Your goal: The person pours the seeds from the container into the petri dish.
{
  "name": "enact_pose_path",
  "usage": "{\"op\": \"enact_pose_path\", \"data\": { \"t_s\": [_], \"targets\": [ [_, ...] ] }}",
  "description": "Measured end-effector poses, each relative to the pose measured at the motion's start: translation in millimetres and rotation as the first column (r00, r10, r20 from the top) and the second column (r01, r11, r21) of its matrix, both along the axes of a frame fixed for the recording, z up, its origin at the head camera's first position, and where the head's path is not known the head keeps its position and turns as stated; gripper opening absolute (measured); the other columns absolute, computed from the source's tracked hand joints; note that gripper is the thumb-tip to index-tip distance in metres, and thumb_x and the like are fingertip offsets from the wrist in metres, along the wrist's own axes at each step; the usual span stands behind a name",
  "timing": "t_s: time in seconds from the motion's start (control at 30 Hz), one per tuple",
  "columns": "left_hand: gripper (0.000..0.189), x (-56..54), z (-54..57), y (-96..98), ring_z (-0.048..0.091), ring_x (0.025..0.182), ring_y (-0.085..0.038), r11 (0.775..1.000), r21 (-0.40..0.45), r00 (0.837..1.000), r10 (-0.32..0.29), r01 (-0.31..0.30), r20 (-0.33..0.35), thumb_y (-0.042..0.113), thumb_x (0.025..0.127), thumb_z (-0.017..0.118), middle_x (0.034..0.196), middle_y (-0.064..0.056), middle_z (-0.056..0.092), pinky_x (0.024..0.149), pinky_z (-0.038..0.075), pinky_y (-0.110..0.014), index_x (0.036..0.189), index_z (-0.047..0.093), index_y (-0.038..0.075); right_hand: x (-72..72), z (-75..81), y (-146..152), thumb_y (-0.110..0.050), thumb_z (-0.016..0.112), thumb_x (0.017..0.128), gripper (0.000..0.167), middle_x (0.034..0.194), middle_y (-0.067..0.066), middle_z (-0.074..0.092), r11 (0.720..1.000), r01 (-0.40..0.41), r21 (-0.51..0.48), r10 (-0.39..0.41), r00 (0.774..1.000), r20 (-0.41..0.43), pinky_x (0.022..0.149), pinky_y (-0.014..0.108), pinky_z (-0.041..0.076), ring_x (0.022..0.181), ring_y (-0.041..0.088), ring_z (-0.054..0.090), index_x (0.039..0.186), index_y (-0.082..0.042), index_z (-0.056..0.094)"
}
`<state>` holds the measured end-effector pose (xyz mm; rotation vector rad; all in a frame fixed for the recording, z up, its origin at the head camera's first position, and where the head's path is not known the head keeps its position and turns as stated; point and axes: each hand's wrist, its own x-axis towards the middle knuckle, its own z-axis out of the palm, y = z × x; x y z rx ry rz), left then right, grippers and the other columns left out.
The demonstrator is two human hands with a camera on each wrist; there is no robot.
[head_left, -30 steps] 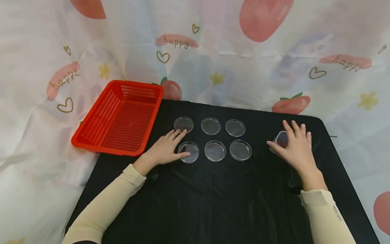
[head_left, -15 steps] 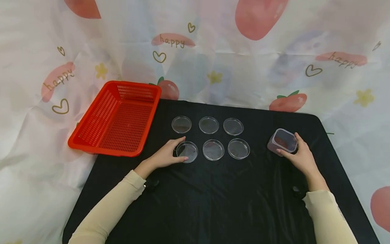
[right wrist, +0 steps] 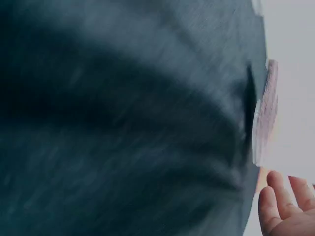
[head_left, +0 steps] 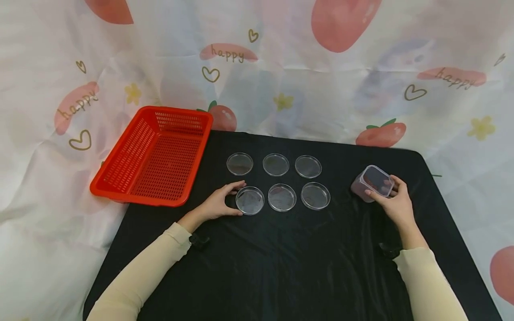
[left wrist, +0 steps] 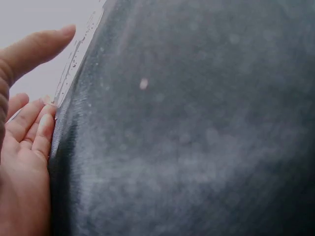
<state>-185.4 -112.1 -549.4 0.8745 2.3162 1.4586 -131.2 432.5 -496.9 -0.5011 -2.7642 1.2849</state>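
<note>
Several clear petri dishes stand in two rows on the black table. My left hand (head_left: pixel 218 203) is at the left side of the near-left dish (head_left: pixel 250 200), thumb and fingers spread along its rim. In the left wrist view the fingertips meet the clear dish edge (left wrist: pixel 76 61), and the thumb stands away from it. My right hand (head_left: pixel 397 205) grips a see-through plastic box (head_left: pixel 377 180) with rounded corners and something dark reddish inside, thumb in front and fingers on the right. The box is slightly tilted. In the right wrist view, its pinkish side (right wrist: pixel 267 113) is above the fingers.
A red slotted plastic basket (head_left: pixel 150 156) stands at the back left. The other dishes, such as the back-right one (head_left: pixel 308 166), are spaced apart. A printed curtain (head_left: pixel 257 89) hangs behind the black-covered table (head_left: pixel 281 267).
My right hand has closed from above onto the box and turned it slightly. My left hand came down to the near-left dish, which has shifted a little right.
</note>
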Motion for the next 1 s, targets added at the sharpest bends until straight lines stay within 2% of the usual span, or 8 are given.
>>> {"op": "enact_pose_path", "data": {
  "t_s": [0.1,0.2,0.33,0.47,0.5,0.6,0.77,1.0],
  "targets": [
    [0.098,0.5,0.6,3.0,0.046,0.146,-0.029,1.0,0.013,1.0,0.014,-0.014,0.02,0.004,0.075,0.092,0.158,-0.013,0.049,0.12,0.039,-0.045,0.157,0.039,0.002,-1.4,8.2,-11,-0.038,0.077,0.093,0.1,0.16,0.02,0.031,0.998,0.025,-0.063,-0.028,0.998,-0.053,0.077,0.002,0.039,0.14,0.034,0.043,0.165,-0.014,0.012],
    [0.097,0.1,1.0,7.2,0.047,0.146,-0.029,1.0,0.026,0.999,0.01,-0.011,0.046,0.003,0.075,0.092,0.158,-0.013,0.049,0.12,0.038,-0.045,0.157,0.04,0.004,-5.4,21.8,-30,-0.029,0.078,0.094,0.095,0.155,0.014,0.032,0.992,0.002,-0.127,-0.018,0.992,-0.121,0.082,0.001,0.042,0.139,0.026,0.044,0.163,-0.015,0.014],
    [0.097,-1.0,-0.2,11.9,0.048,0.145,-0.03,0.999,0.041,0.998,-0.007,0.005,0.06,0.004,0.075,0.092,0.159,-0.013,0.048,0.12,0.038,-0.045,0.157,0.04,0.005,-12.0,40.4,-66,-0.017,0.079,0.092,0.092,0.155,0.008,0.034,0.978,-0.095,-0.188,0.054,0.976,-0.212,0.088,0.003,0.043,0.142,0.022,0.044,0.16,-0.016,0.016],
    [0.096,-0.8,-1.6,12.8,0.049,0.144,-0.031,0.998,0.058,0.999,0.002,-0.005,0.05,0.004,0.075,0.092,0.157,-0.014,0.05,0.119,0.039,-0.045,0.156,0.042,0.003,-18.7,50.8,-104,-0.009,0.081,0.09,0.094,0.159,0.013,0.035,0.953,-0.219,-0.21,0.155,0.946,-0.284,0.096,0.005,0.042,0.146,0.028,0.041,0.159,-0.015,0.017],
    [0.095,1.0,2.5,13.4,0.05,0.144,-0.032,0.998,0.065,0.999,0.007,-0.01,0.051,0.002,0.075,0.092,0.157,-0.016,0.05,0.119,0.039,-0.046,0.155,0.042,0.0,-19.9,52.6,-113,-0.007,0.081,0.089,0.095,0.159,0.015,0.035,0.946,-0.246,-0.211,0.179,0.939,-0.293,0.097,0.005,0.041,0.146,0.031,0.041,0.159,-0.013,0.017],
    [0.093,1.1,3.7,13.7,0.051,0.143,-0.033,0.997,0.079,0.998,0.016,-0.02,0.056,0.002,0.075,0.092,0.156,-0.017,0.051,0.119,0.039,-0.046,0.154,0.043,0.0,-21.9,55.6,-140,-0.005,0.083,0.086,0.097,0.159,0.016,0.037,0.932,-0.304,-0.198,0.238,0.925,-0.296,0.106,0.017,0.04,0.144,0.033,0.041,0.158,-0.01,0.017],
    [0.093,0.2,-0.4,12.4,0.051,0.143,-0.03,0.996,0.071,0.997,0.049,-0.053,0.064,0.003,0.075,0.092,0.156,-0.013,0.052,0.119,0.04,-0.044,0.155,0.044,0.003,-23.7,51.4,-181,-0.01,0.088,0.082,0.098,0.157,0.016,0.042,0.92,-0.378,-0.099,0.339,0.898,-0.281,0.111,0.051,0.041,0.14,0.036,0.047,0.157,-0.01,0.024],
    [0.093,4.3,-0.7,7.1,0.052,0.142,-0.03,0.99,0.059,0.99,0.119,-0.124,0.078,0.004,0.075,0.092,0.156,-0.013,0.051,0.117,0.042,-0.04,0.155,0.044,0.005,-31.3,32.6,-222,-0.013,0.092,0.077,0.1,0.153,0.016,0.046,0.892,-0.449,0.045,0.444,0.857,-0.262,0.112,0.054,0.045,0.137,0.036,0.051,0.155,-0.012,0.03]
  ]
}}
